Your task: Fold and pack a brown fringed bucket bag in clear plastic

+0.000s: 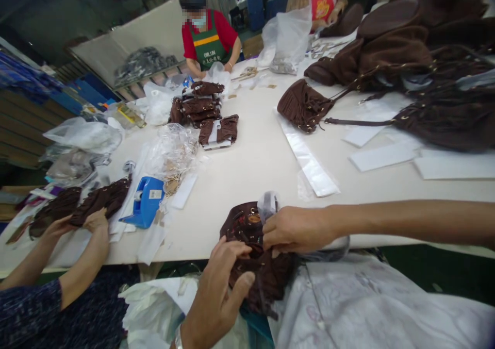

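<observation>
A dark brown bag (242,224) with small metal eyelets lies at the table's near edge and hangs partly over it. My right hand (297,229) is closed at the bag's upper part, fingers bent onto its fabric. Clear plastic (267,204) with a grey strip stands up just behind those fingers. My left hand (220,287) lies against the bag's near left side, its fingers touching the fabric and its thumb spread apart. The fingertips of my right hand are partly hidden in the dark folds.
A blue tape dispenser (148,202) stands left of the bag. Beyond are stacked brown bags (197,104) and a wrapped bag (219,131). More brown bags (390,55) pile up at right. A co-worker's hands (96,225) handle a brown bag at left; another person (211,39) works opposite.
</observation>
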`<state>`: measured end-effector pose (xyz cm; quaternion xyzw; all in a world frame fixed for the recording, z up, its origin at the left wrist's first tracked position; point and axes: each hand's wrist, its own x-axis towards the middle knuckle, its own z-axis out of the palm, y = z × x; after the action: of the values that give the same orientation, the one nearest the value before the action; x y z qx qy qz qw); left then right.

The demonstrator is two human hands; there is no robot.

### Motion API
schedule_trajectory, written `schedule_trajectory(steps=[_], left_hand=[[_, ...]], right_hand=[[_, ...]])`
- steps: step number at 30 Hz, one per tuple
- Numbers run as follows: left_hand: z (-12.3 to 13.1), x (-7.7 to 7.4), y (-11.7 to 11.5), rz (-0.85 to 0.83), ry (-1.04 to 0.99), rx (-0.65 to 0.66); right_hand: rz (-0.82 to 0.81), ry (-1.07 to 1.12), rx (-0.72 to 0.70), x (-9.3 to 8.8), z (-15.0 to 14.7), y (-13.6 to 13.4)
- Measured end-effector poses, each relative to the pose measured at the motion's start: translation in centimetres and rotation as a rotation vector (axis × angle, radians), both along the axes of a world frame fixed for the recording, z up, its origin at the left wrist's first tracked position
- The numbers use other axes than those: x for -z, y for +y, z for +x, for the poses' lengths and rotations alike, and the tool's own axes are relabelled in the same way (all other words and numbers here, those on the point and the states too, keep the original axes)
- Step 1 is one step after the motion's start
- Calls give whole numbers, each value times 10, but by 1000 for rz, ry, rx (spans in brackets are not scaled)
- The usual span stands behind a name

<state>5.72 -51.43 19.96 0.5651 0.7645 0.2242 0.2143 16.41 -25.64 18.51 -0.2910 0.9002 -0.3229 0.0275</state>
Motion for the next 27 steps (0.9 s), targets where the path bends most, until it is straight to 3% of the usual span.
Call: schedule_trajectory(steps=[5,9,13,16,21,27], left_hand=[[25,8,-2,-33,176,91],[32,18,-1,55,216,74],[32,18,2,65,172,60],[31,16,4,42,114,26],[29,17,10,13,-5,10],[34,22,19,11,-77,28]], right_hand=[[-147,-323,-110,-1,4,-17],[4,-386,-199,-1,-11,-32],[110,-359,-241,-4,-18,-44],[128,-349,-129,0,-16,-46],[-25,-445,150,12,-16,-40],[-124,-610,254,21,-14,-36]])
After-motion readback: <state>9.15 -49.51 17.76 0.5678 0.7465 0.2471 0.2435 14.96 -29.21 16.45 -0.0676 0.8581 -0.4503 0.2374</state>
